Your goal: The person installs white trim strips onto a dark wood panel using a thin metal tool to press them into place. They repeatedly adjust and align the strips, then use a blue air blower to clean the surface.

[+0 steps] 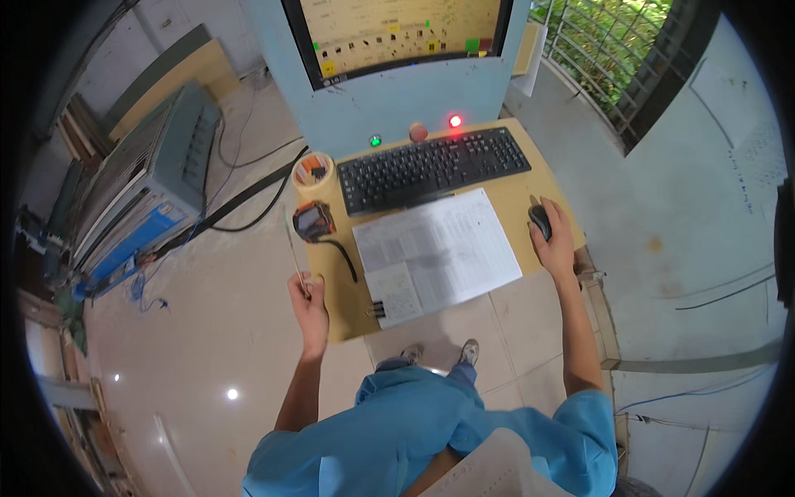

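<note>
My right hand rests over a black computer mouse at the right side of a small wooden shelf. Beyond the shelf's left edge, my left hand is closed on a thin pale stick that points up and away; its exact kind is too small to tell. Printed sheets lie mid-shelf, held by a black binder clip at the near left corner. Behind them sits a black keyboard. An orange and black tape measure with a dark strap lies near my left hand.
A roll of tape stands at the shelf's back left. Above the keyboard are a green light, a red button, a lit red light and a monitor. Cables and a grey-blue machine are on the left.
</note>
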`<act>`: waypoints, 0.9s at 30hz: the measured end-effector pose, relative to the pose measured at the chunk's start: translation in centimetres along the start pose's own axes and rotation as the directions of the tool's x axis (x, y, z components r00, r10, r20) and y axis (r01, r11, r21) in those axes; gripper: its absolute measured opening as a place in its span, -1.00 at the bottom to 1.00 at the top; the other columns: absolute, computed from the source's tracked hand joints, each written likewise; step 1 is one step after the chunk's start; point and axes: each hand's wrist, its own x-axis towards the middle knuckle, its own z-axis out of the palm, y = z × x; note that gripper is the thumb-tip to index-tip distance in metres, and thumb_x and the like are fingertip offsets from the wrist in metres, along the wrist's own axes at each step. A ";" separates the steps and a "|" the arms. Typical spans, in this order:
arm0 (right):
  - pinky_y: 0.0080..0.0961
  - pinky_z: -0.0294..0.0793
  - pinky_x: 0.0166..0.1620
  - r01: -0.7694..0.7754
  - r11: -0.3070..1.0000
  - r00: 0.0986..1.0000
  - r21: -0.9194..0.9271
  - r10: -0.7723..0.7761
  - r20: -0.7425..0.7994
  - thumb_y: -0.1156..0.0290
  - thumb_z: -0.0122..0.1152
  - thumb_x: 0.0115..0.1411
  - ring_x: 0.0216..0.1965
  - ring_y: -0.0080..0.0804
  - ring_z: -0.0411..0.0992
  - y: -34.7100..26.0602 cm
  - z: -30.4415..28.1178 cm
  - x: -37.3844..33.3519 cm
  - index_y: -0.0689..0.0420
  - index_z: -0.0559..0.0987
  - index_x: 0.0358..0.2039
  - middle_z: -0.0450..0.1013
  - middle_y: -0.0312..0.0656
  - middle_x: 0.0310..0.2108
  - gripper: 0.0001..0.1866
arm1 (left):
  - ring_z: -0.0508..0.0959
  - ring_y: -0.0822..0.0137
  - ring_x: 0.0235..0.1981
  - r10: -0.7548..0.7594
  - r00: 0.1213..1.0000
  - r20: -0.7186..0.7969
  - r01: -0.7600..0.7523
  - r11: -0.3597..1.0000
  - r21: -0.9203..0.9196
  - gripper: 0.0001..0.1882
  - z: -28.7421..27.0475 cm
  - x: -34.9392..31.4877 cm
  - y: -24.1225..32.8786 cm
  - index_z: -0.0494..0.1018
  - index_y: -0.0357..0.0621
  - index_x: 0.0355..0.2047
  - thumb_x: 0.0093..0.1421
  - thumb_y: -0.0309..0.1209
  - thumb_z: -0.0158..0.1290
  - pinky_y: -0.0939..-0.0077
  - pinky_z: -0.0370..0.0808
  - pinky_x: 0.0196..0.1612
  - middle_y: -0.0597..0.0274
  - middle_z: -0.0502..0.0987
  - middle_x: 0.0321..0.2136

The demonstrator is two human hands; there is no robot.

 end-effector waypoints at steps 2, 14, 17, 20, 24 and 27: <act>-0.10 0.38 0.25 0.044 0.999 0.999 -0.011 -0.044 0.000 0.37 0.29 0.21 0.22 0.15 0.37 0.5 0.0 -0.2 0.01 0.49 0.26 0.37 0.12 0.24 -0.44 | 0.34 0.53 -0.44 0.038 0.994 -0.098 -0.017 0.978 0.207 -0.71 0.0 -1.0 1.0 0.40 -0.15 0.09 0.41 -0.39 0.09 0.56 0.35 -0.33 0.39 0.34 -0.44; -0.14 0.47 0.19 0.046 0.998 0.999 0.034 -0.047 0.010 0.39 0.32 0.24 0.21 0.10 0.39 0.5 0.5 -0.7 -0.05 0.58 0.15 0.35 0.08 0.28 -0.56 | 0.62 0.22 -0.34 -0.029 0.952 -0.305 0.167 0.883 0.439 -0.64 1.4 -3.9 1.9 0.52 -0.11 0.07 0.41 -0.17 0.04 0.32 0.52 -0.21 0.09 0.64 -0.39; -0.13 0.45 0.20 0.040 0.999 0.999 0.013 -0.040 -0.036 0.38 0.29 0.26 0.19 0.14 0.41 0.6 0.5 -1.0 0.00 0.60 0.13 0.37 0.11 0.26 -0.60 | 0.60 0.22 -0.39 -0.008 0.951 -0.308 0.153 0.879 0.452 -0.65 1.4 -3.9 1.7 0.53 -0.13 0.05 0.42 -0.17 0.05 0.31 0.51 -0.22 0.11 0.62 -0.43; -0.13 0.45 0.21 0.053 0.998 0.996 0.017 -0.051 -0.071 0.36 0.27 0.26 0.19 0.14 0.42 0.9 0.5 -1.4 0.02 0.61 0.11 0.38 0.11 0.26 -0.61 | 0.58 0.23 -0.41 0.001 0.957 -0.290 0.123 0.903 0.411 -0.65 1.3 -3.9 1.4 0.53 -0.14 0.04 0.42 -0.18 0.05 0.31 0.50 -0.25 0.11 0.60 -0.46; -0.13 0.44 0.21 0.056 0.998 0.996 0.023 -0.055 -0.075 0.36 0.27 0.25 0.18 0.13 0.42 1.2 0.7 -1.5 0.01 0.62 0.10 0.39 0.11 0.25 -0.62 | 0.56 0.23 -0.44 -0.004 0.964 -0.265 0.112 0.912 0.394 -0.65 1.2 -4.0 1.1 0.52 -0.17 0.03 0.42 -0.18 0.05 0.30 0.49 -0.27 0.12 0.58 -0.48; -0.14 0.45 0.20 0.051 0.999 0.994 0.016 -0.049 -0.099 0.36 0.28 0.24 0.18 0.12 0.42 1.1 0.8 -1.4 0.00 0.62 0.09 0.39 0.10 0.24 -0.61 | 0.55 0.23 -0.45 0.030 0.966 -0.259 0.073 0.921 0.383 -0.65 1.1 -3.8 0.9 0.52 -0.18 0.03 0.42 -0.18 0.04 0.30 0.48 -0.28 0.12 0.57 -0.49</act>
